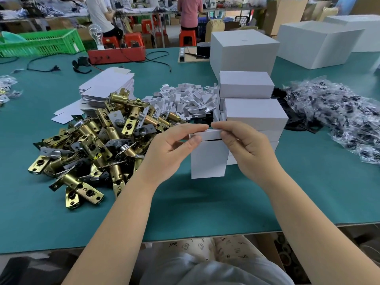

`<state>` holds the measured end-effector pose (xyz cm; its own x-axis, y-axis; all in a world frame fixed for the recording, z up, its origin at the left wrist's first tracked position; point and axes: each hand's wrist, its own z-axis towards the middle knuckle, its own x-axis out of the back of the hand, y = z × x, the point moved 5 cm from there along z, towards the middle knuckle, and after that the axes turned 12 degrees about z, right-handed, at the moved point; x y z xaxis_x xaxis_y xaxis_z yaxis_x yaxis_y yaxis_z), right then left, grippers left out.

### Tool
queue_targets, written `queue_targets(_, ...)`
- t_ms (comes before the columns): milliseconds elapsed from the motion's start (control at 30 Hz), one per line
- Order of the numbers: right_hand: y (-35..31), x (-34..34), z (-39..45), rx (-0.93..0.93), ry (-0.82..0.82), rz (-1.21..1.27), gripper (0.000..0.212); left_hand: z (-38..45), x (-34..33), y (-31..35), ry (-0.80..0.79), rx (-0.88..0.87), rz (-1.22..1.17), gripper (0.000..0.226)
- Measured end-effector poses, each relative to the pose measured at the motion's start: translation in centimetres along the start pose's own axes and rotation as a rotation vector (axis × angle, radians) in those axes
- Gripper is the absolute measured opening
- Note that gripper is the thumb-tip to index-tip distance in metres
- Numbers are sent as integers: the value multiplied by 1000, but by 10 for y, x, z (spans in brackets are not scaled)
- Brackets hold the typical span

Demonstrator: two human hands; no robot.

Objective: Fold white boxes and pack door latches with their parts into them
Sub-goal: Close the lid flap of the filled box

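- Two hands work one small white box [207, 159], held upright above the green table [205, 202], near its front edge.
- L hand [170, 149]: thumb and fingers curled round the box's top left corner, pinching the top flap.
- R hand [244, 147]: fingers curled over the top right of the box, thumb tip on the flap's upper edge; both thumbs nearly meet at the top.
- Top flap not fully down: a dark slit shows under it (contents not visible).
- Pile of brass door latches [92, 145] lies left of the box, just beside L wrist; some w/ silver plates mixed in.
- Stack of flat box blanks [107, 85] sits behind the latch pile, w/ one loose blank at its left.
- Heap of small white card inserts [185, 99] lies behind the hands, centre of table.
- Closed white boxes [253, 112] are stacked directly behind the held box, one more resting on top.
- Large white carton [242, 52] stands behind that stack; further cartons at far right.
- Clear bags of dark parts [339, 116] are heaped right of the stack, well apart from R hand.
- Far side: red tray, green crate [41, 42], black cable; two people at a back bench.
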<state>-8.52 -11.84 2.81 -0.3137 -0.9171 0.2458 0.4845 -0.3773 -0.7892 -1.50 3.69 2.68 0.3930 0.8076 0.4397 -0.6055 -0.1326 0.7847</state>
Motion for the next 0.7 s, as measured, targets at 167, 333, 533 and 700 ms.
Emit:
queue_targets(167,3,2,-4,59,-43,-27,25,-3,1,3,60,-92,53,26)
queue_targets(333,10,0,-12,81,-98,-70,30,-4,3,3,68,-151,177,22)
queue_targets(533,12,-1,-12,67,-60,-72,27,-6,3,4,27,-133,290,27)
queue_targets(700,20,-2,-18,-33,-2,3,54,11,-5,0,-213,32,333,59)
